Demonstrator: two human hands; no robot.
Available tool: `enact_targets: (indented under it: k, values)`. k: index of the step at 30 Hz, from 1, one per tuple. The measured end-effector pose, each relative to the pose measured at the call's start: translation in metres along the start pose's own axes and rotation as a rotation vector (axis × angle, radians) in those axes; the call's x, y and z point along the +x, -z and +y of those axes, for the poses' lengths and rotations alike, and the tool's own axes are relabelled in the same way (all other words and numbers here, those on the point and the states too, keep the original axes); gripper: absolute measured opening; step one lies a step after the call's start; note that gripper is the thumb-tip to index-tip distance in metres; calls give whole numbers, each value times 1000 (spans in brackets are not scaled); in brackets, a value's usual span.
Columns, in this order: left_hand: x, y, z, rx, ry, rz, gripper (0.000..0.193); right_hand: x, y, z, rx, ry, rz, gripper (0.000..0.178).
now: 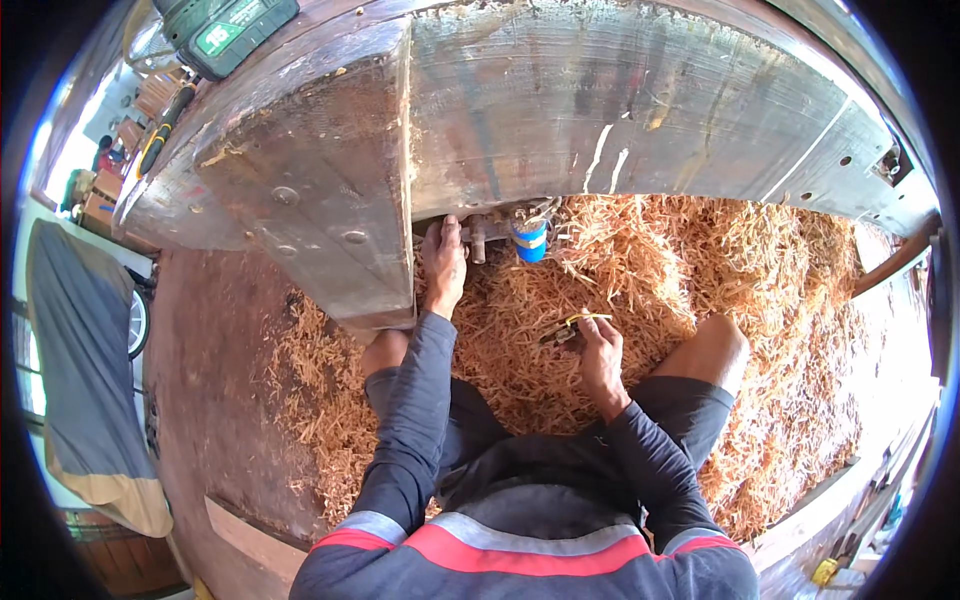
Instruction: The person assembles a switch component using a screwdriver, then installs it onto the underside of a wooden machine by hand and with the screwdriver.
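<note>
My left hand (444, 262) reaches under the big grey timber beam (560, 110) and grips a small metal fitting (478, 236) there. A blue cylindrical part (530, 241) hangs beside the fitting, just right of my left hand. My right hand (598, 348) is lower, above the wood shavings, closed on a small dark tool with a yellow strip (570, 328). Both forearms wear dark sleeves, and my bare knees rest in the shavings.
Thick orange wood shavings (760, 300) cover the floor under the beam. A green power-tool case (228, 30) and a yellow-handled tool (160, 135) lie on the beam's top left. A grey cover (85, 380) drapes something at the left. A wooden plank (255, 540) lies bottom left.
</note>
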State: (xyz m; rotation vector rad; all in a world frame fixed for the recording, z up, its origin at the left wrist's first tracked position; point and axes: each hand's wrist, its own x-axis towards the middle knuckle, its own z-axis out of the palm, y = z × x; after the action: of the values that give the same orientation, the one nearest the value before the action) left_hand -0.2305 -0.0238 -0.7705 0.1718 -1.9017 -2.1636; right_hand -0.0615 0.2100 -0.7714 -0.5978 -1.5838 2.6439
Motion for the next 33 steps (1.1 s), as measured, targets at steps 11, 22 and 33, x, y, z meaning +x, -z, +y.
enact_targets:
  k: [11,22,33]
  values:
    - [-120,22,16,-587,275,-62,21,-9,8,-47,69,161,56,21]
    - [-111,16,48,-721,195,-59,13,-11,-16,-360,-218,991,-189,36]
    - [-32,-28,29,-126,74,304,44,63,-57,-489,-240,916,-314,25]
